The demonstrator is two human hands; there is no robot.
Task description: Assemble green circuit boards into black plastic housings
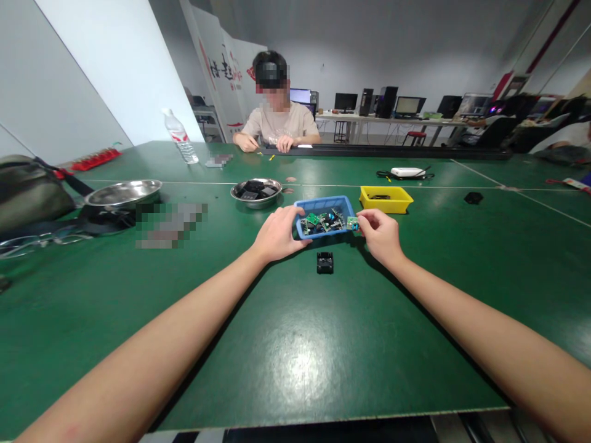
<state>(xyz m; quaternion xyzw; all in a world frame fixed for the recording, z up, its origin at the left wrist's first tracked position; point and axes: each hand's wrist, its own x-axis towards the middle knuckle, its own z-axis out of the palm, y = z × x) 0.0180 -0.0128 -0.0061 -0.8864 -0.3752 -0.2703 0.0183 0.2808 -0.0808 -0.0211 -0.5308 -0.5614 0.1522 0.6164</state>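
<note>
My left hand (281, 235) grips the left end of a blue plastic basket (327, 234), thumb along the near side and fingers at the far side. Inside the basket lie several small green circuit boards (314, 219) with dark and blue components. Just off the basket's right end, my right hand (379, 234) pinches one circuit board (352, 223) between thumb and fingertips. A small black plastic housing (325, 263) rests on the green table in front of the basket, touched by neither hand.
A steel bowl of black parts (257, 202) stands behind left, and a yellow bin (386, 200) behind right. Further out are a larger steel bowl (124, 194), a water bottle (180, 136), a white power strip (408, 172) and a black piece (473, 197). A person (279, 117) sits opposite.
</note>
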